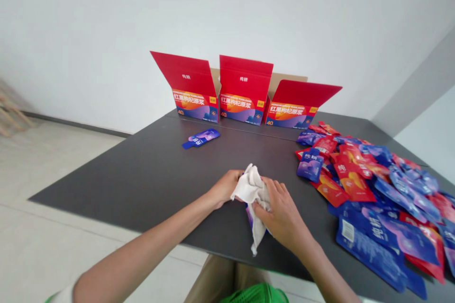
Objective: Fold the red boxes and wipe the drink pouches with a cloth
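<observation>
Pale wall [106,19] fills the far side; light tiled floor [64,246] to the left. Before us, a dark table [142,189] spreads from left to right.

On its right side we note a broad heap of pouches [355,165], blue-purple and red-orange mixed, overlapping and lying at many angles, running from the near edge toward the far side.

Along the far side, three red boxes in a row, lids raised toward us: left box [197,104], middle box [241,109], right box [291,113]. Fronts carry orange, blue and purple printing.

Two bare hands work near the table's near edge, left of the heap. Our right hand [280,206] grasps a crumpled white cloth [253,187], thumb on the near side. Our left hand [227,187] is curled at the cloth's left side, fingertips covered; we cannot tell whether it grips fabric or what lies beneath.

One loose pouch [201,138], blue-purple, lies flat in front of the left box, apart from the heap, narrow end toward the near left.

Smallest showing: a purple pouch [249,215] between the hands, mostly hidden under the cloth, an edge visible below it.
</observation>
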`<state>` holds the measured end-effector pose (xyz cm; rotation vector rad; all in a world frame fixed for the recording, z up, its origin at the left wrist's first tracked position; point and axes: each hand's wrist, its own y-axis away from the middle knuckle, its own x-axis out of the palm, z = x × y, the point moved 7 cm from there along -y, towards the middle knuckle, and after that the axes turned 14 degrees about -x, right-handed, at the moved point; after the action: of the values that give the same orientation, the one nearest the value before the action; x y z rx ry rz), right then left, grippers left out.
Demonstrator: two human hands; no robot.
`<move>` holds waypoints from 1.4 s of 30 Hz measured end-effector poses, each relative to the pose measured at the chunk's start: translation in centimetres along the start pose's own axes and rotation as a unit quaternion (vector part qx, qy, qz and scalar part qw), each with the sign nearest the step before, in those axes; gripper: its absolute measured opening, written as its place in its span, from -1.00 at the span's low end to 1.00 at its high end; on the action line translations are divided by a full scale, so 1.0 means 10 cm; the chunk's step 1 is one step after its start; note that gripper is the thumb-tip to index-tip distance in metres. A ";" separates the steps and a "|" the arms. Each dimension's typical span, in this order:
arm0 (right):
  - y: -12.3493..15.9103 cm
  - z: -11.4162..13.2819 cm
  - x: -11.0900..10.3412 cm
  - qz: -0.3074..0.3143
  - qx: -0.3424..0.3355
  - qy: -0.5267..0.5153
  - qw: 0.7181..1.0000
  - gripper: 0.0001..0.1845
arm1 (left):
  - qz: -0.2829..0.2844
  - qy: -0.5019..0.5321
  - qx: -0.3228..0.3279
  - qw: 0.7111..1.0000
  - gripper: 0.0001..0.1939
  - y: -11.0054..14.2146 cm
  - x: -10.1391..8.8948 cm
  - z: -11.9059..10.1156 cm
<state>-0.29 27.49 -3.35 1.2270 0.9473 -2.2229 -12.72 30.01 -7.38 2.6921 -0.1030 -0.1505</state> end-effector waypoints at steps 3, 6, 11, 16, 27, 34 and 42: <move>0.06 -0.14 -0.02 0.029 0.031 0.057 0.997 -0.62 | 0.011 -0.085 -0.016 0.996 -0.85 -0.02 -0.11 0.05; 0.08 -0.35 -0.19 -0.002 0.103 0.085 0.991 -0.70 | -0.029 -0.079 -0.011 0.996 -0.78 0.00 -0.20 0.11; -0.22 -0.43 -0.28 -0.047 0.149 0.016 0.988 -0.74 | -0.123 -0.019 0.026 0.992 -0.83 -0.08 -0.28 0.08; -0.67 -0.29 -0.02 -0.014 0.103 0.116 0.988 -0.70 | -0.191 -0.137 0.131 0.963 -0.83 -0.24 -0.27 -0.26; -0.65 -0.39 0.01 0.009 0.097 0.208 0.973 -0.76 | -0.116 -0.172 0.046 0.977 -0.90 -0.42 -0.20 -0.09; -0.58 -0.51 -0.09 0.025 0.171 0.250 0.953 -0.77 | -0.083 -0.157 0.031 0.984 -0.89 -0.39 -0.18 -0.06; -0.58 -0.36 -0.02 0.060 0.121 0.225 0.965 -0.78 | -0.068 -0.180 0.042 0.980 -0.91 -0.38 -0.18 -0.06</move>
<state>-1.90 34.03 -2.40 1.9056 0.7408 -2.0475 -14.23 33.84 -8.37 2.7252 -0.0352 -0.6885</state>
